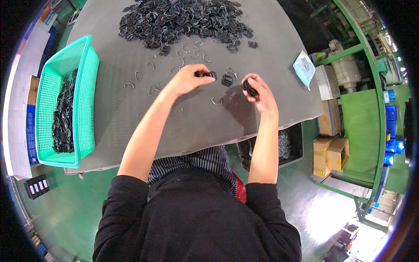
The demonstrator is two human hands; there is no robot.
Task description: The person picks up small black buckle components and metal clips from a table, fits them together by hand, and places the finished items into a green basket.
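My left hand (191, 80) is closed, its thumb and fingers gripping a few small black plastic buckles (211, 75) over the table. To its right, my right hand (264, 97) is curled around more black plastic pieces (249, 88) like them; the fingers partly hide these. Between the two hands lies a small cluster of black buckles (228, 80) with bent wire loops, touching neither hand. Loose bent wire hooks (216, 101) are scattered on the grey table (126, 118) around and beyond my left hand.
A large heap of black buckles and wires (179, 22) covers the table's far side. At left stands a green mesh basket (87, 113) holding many black pieces. A pale blue packet (303, 70) lies near the right edge. Below the front edge sits a dark crate (298, 150).
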